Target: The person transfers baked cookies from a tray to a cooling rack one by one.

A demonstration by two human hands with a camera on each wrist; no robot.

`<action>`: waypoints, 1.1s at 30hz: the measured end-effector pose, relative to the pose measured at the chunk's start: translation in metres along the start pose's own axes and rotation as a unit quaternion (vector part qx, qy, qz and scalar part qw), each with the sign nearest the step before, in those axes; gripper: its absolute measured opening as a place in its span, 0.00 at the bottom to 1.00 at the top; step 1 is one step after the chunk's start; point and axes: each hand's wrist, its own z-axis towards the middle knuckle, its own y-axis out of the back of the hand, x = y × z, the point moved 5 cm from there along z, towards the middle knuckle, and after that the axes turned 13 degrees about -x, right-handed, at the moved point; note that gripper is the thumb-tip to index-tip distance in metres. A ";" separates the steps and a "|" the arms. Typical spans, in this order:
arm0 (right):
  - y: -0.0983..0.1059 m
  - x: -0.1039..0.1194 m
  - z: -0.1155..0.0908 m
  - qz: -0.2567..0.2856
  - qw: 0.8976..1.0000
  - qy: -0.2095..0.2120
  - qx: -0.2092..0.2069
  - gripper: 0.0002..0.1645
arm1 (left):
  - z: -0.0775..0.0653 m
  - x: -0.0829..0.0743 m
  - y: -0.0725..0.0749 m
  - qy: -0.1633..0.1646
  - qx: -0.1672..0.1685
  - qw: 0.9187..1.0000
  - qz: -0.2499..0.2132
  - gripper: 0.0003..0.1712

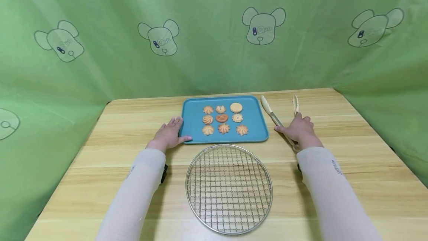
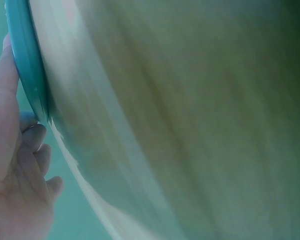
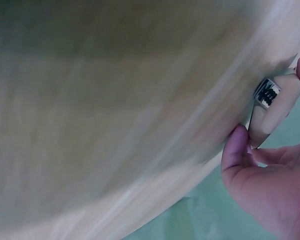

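My left hand (image 1: 168,134) rests on the near left corner of a blue tray (image 1: 194,103), fingers along its left side and thumb at the front rim. In the left wrist view the tray's edge (image 2: 32,70) runs past the thumb and fingers. Several cookies (image 1: 222,118) lie in rows on the tray, among them one pretzel-shaped and one round. My right hand (image 1: 301,132) grips a pair of tongs (image 1: 276,120) with spread arms and cream tips that point away from me. The tongs' pale handle (image 3: 277,107) shows between thumb and fingers in the right wrist view.
A round wire cooling rack (image 1: 230,189) lies in front of the tray, between my forearms. All of it stands on a wood-grain table (image 1: 351,151). Green curtains (image 1: 214,66) printed with bear heads hang behind the table and at both sides.
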 end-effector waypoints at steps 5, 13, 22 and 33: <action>0.001 0.001 -0.001 -0.002 1.000 -0.006 0.005 0.68 | -0.001 0.000 0.000 -0.001 0.005 1.000 0.002 0.53; 0.007 0.003 -0.005 0.061 0.998 -0.025 -0.002 0.59 | -0.001 0.000 -0.001 0.000 0.006 1.000 -0.004 0.53; 0.011 -0.002 -0.002 0.060 0.998 -0.017 -0.020 0.62 | -0.001 0.000 0.000 0.000 0.002 1.000 -0.012 0.54; 0.013 -0.003 -0.005 0.050 0.998 -0.024 -0.022 0.66 | -0.003 -0.002 0.002 0.000 0.002 1.000 -0.016 0.53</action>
